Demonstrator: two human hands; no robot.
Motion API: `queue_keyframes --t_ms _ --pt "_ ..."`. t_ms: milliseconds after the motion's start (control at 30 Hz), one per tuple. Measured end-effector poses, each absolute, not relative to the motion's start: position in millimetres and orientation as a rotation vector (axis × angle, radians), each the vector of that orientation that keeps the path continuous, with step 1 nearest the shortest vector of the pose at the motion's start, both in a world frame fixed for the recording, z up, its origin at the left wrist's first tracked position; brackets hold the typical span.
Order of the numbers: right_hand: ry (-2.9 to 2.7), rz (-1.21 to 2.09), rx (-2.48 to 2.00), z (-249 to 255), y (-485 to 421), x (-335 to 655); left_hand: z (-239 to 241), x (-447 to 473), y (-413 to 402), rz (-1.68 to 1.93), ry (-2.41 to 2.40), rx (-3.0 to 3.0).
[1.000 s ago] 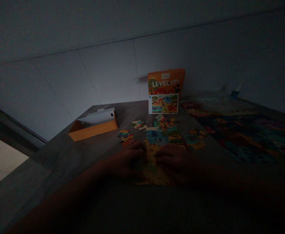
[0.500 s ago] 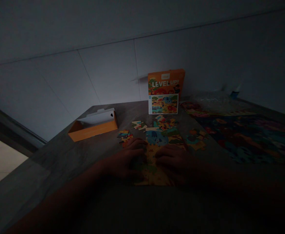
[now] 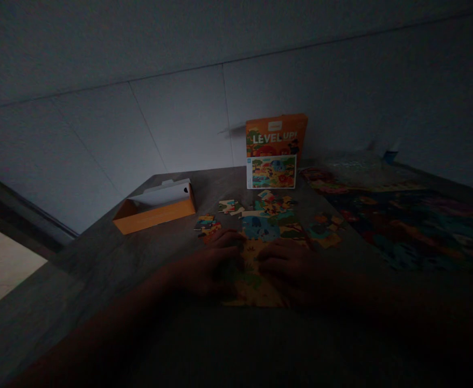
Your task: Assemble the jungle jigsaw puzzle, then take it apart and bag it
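Note:
A partly joined jigsaw puzzle (image 3: 256,275) lies flat in front of me, with a blue elephant near its far edge. My left hand (image 3: 214,264) rests on its left side, fingers stretched out over the pieces. On the right side lies my right hand (image 3: 289,264), palm down, fingers extended and touching the puzzle. I see nothing held in either hand, though the dim light hides the undersides of the fingers. Loose puzzle pieces (image 3: 207,223) lie beyond my left hand, and another cluster of loose pieces (image 3: 326,229) is right of the puzzle.
An orange box (image 3: 276,129) marked LEVEL UP! stands against the wall, a small picture card (image 3: 272,172) before it. An open orange tray (image 3: 159,215) sits at the left on the grey table (image 3: 111,269). A large dark colourful puzzle (image 3: 414,226) and clear plastic (image 3: 349,161) lie right.

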State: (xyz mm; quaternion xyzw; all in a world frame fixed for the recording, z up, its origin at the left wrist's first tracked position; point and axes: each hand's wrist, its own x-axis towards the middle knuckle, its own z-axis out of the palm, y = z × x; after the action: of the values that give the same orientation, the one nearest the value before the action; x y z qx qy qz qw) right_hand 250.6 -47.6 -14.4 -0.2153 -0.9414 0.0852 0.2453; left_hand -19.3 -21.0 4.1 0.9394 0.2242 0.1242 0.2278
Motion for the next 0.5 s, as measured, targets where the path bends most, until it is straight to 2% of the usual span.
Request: queue_keyframes --t_ms 500 --pt "-2.551 0.255 -0.588 -17.8 -47.5 250.8 8.1 -18.2 -21.7 0.319 0.601 2.599"
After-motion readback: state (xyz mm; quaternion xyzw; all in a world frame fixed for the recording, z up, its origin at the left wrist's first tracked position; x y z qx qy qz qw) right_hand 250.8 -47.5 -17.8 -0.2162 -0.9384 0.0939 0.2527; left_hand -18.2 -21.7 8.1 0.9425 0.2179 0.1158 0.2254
